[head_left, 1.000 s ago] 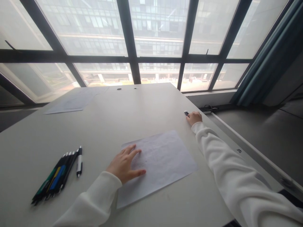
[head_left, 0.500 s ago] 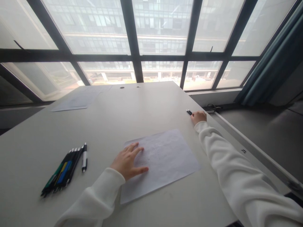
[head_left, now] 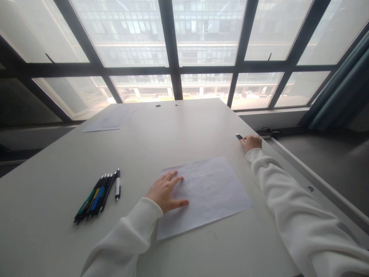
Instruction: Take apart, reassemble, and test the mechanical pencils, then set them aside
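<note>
A white sheet of paper (head_left: pixel 213 190) with faint marks lies on the pale table (head_left: pixel 161 142) in front of me. My left hand (head_left: pixel 167 191) rests flat on the sheet's left part, fingers spread. My right hand (head_left: pixel 251 142) reaches out to the table's right edge and is closed around a dark pen (head_left: pixel 239 136), whose tip sticks out to the left of the fingers. Both arms wear white sleeves.
A row of several pens (head_left: pixel 98 196), black, green, blue and one white-barrelled, lies at the left. Another paper (head_left: pixel 111 121) lies at the far left corner. Large windows stand behind the table; a curtain (head_left: pixel 340 96) hangs at right, with a cable (head_left: pixel 268 131) on the sill.
Everything has shifted right in the picture as my head turned left. Both hands keep their places on the paper and the pen.
</note>
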Motion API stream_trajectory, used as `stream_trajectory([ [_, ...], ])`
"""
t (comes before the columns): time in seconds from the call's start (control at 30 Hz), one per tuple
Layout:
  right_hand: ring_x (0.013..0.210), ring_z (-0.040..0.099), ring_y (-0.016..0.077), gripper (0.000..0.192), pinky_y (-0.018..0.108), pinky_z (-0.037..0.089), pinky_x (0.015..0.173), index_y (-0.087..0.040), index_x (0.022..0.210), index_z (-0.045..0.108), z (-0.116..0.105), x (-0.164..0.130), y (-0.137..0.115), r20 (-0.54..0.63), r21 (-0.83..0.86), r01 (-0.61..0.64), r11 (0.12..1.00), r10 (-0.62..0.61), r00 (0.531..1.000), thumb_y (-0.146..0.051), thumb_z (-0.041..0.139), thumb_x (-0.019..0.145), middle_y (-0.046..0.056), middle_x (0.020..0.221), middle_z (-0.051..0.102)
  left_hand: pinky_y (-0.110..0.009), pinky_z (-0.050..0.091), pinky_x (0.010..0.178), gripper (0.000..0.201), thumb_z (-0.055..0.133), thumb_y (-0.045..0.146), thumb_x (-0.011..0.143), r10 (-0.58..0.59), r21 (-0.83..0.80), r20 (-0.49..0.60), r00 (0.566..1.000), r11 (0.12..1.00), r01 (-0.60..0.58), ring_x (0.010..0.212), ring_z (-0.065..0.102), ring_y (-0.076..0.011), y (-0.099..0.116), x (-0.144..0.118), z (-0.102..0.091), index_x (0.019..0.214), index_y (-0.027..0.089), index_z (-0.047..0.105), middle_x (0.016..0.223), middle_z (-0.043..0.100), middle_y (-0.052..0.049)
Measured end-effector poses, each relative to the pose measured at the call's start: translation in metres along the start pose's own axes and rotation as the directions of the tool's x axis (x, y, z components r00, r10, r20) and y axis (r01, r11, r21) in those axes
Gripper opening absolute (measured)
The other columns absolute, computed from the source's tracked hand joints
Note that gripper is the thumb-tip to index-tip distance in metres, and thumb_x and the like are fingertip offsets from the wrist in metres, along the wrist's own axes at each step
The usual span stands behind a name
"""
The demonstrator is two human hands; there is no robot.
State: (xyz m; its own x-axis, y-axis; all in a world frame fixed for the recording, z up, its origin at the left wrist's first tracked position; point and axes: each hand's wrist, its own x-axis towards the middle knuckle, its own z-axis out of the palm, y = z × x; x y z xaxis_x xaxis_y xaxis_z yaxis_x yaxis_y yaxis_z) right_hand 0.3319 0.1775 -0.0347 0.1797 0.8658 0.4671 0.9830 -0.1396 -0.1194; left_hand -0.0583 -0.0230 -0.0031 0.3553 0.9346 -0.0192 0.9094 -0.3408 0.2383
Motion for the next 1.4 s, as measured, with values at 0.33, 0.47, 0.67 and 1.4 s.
stream_trajectory([
  [0.33,0.07,0.048,0.0194,0.024,0.029,0.028,0.062,-0.016,0.073,0.064,-0.025,-0.016,-0.006,-0.176,0.106,0.23,0.967,-0.209,0.962,-0.033,0.048,0.072,0.009,0.075,0.063,-0.039,0.034,0.096,0.062,0.053,0.064,0.064,-0.034,-0.005,-0.195,0.98,0.999,0.033,0.116,0.042,-0.0275,0.005,-0.003,-0.004,0.111,0.023,0.056,0.128,0.047,-0.009],
  [0.47,0.065,0.052,0.0168,0.019,0.027,0.035,0.063,-0.017,0.074,0.062,-0.062,-0.045,-0.02,-0.22,0.181,0.443,0.878,-0.403,0.888,-0.033,0.05,0.072,0.004,0.07,0.061,-0.036,0.039,0.086,0.031,0.047,0.041,0.078,-0.281,0.014,-0.351,0.893,0.952,0.305,0.096,0.055,-0.0219,-0.019,-0.011,-0.025,0.099,0.024,0.061,0.102,0.062,-0.005],
  [0.67,0.069,0.057,0.0172,0.015,0.027,0.041,0.069,-0.019,0.072,0.063,-0.109,-0.094,-0.033,-0.332,0.333,0.613,0.717,-0.519,0.788,-0.03,0.053,0.075,0.002,0.068,0.061,-0.037,0.04,0.076,0.019,0.047,0.027,0.074,-0.706,0.018,-0.39,0.591,0.636,0.771,0.086,0.059,-0.0243,-0.07,-0.033,-0.052,0.085,0.023,0.062,0.091,0.067,-0.007],
  [1.4,0.07,0.059,0.0183,0.014,0.031,0.043,0.072,-0.019,0.073,0.062,-0.103,-0.122,-0.042,-0.26,0.507,0.605,0.614,-0.56,0.787,-0.024,0.05,0.078,0.004,0.072,0.064,-0.045,0.037,0.077,0.018,0.052,0.031,0.065,-0.837,0.035,-0.281,0.47,0.481,0.876,0.089,0.059,-0.0293,-0.092,-0.035,-0.053,0.079,0.022,0.059,0.095,0.066,-0.012],
])
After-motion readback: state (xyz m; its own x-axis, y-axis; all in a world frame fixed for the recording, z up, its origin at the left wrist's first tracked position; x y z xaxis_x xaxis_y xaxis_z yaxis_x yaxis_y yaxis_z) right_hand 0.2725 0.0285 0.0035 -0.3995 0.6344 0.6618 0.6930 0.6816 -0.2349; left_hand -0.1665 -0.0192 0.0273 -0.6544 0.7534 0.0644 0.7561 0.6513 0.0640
